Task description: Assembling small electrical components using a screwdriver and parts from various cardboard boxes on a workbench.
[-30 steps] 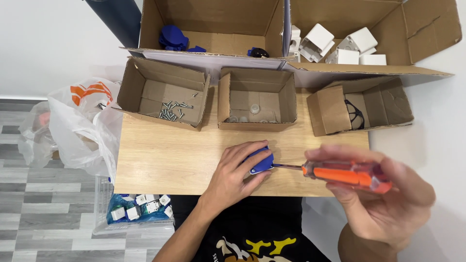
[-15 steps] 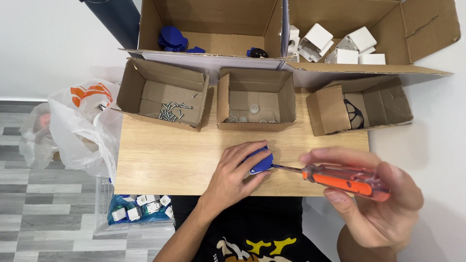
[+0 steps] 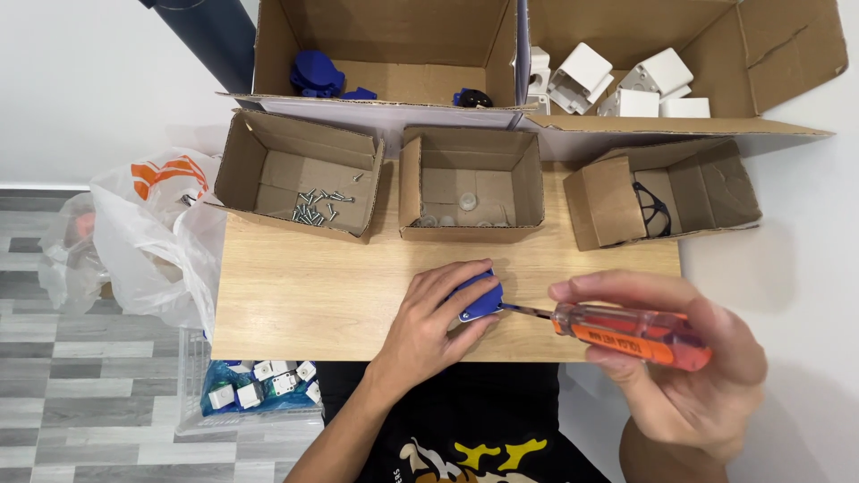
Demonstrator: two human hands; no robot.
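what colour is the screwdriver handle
Translucent orange-red, held in the right hand; the screwdriver shows best in the head view.

Room on the wooden table (image 3: 304, 304)

The table's left part lay bare. Three small boxes (image 3: 472, 183) blocked its far edge, and a plastic bag (image 3: 152, 233) crowded its left edge.

Your left hand (image 3: 428, 324) and right hand (image 3: 689, 376) are bare, no gloves or sleeves. At the bottom centre, your black shirt (image 3: 474, 429) carries a yellow-and-white graphic print.
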